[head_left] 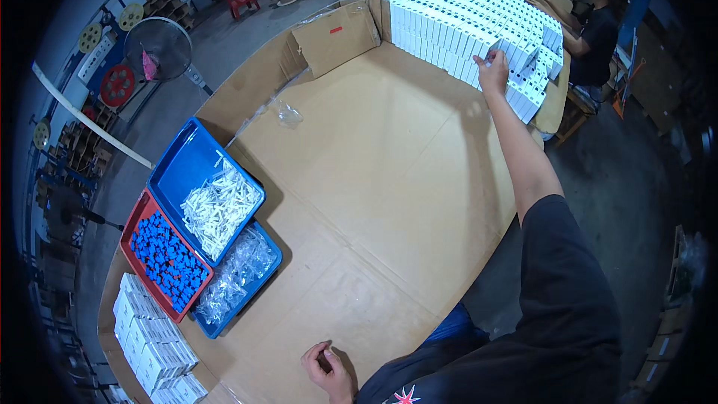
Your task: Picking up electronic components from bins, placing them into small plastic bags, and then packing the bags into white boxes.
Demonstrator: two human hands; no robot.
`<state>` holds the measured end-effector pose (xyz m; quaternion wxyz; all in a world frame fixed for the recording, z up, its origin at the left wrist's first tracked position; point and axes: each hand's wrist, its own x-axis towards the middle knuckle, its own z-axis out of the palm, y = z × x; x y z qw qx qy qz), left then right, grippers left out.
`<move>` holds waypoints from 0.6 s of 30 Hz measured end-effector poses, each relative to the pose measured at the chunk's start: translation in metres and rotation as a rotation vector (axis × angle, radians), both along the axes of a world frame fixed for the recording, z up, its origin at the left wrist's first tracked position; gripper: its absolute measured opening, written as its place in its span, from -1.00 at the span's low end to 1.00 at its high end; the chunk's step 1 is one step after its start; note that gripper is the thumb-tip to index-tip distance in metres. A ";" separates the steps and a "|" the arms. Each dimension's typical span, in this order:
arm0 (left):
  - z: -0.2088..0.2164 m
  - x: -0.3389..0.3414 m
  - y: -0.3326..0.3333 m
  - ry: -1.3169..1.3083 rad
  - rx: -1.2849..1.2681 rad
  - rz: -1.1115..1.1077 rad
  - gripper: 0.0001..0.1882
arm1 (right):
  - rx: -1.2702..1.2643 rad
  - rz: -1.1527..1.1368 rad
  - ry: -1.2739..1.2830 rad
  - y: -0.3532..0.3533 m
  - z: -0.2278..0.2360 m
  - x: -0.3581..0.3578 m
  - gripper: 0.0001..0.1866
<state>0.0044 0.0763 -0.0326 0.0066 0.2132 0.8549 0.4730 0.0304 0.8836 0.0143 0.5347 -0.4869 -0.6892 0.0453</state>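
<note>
Right hand at the white boxes, left hand low on the table

In the head view, the white boxes stand in close rows at the upper right of the frame, forming one large block on the far end of the cardboard-covered table. The right hand reaches up to the near edge of this block, its fingertips drawn together against the boxes; whether they grasp one or only touch it, I cannot tell. The left hand lies at the bottom centre, released, its fingers half curled and the thumb standing apart from them.

At the left of the frame, three trays overlap. The upper blue tray holds a heap of slim white pieces; the red tray beside it holds small blue pieces; the lower blue tray, partly under the upper one, holds clear plastic pieces. More flat white packs are stacked at the lower left. A crumpled clear wrapper lies toward the upper centre, near the cardboard wall.

At the upper right edge, a co-worker in dark clothing sits beside the block. A fan stands at the upper left, and a red chair is farther back.
</note>
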 end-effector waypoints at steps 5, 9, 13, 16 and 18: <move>-0.001 0.000 0.000 0.039 0.002 -0.006 -0.86 | -0.065 -0.009 0.005 -0.007 0.005 0.001 -0.45; 0.002 0.003 0.006 -0.004 -0.010 0.009 -0.86 | -0.102 -0.003 -0.051 -0.010 0.010 0.019 -0.37; 0.015 0.008 0.013 -0.016 0.073 0.125 -0.87 | -0.205 0.117 -0.044 -0.033 0.010 0.011 -0.33; 0.011 0.005 0.010 -0.020 0.115 0.156 -0.87 | -0.070 0.131 -0.060 -0.027 0.000 0.016 -0.29; 0.010 0.004 0.008 0.093 0.054 0.110 -0.86 | 0.012 0.152 -0.058 -0.030 -0.011 0.019 -0.33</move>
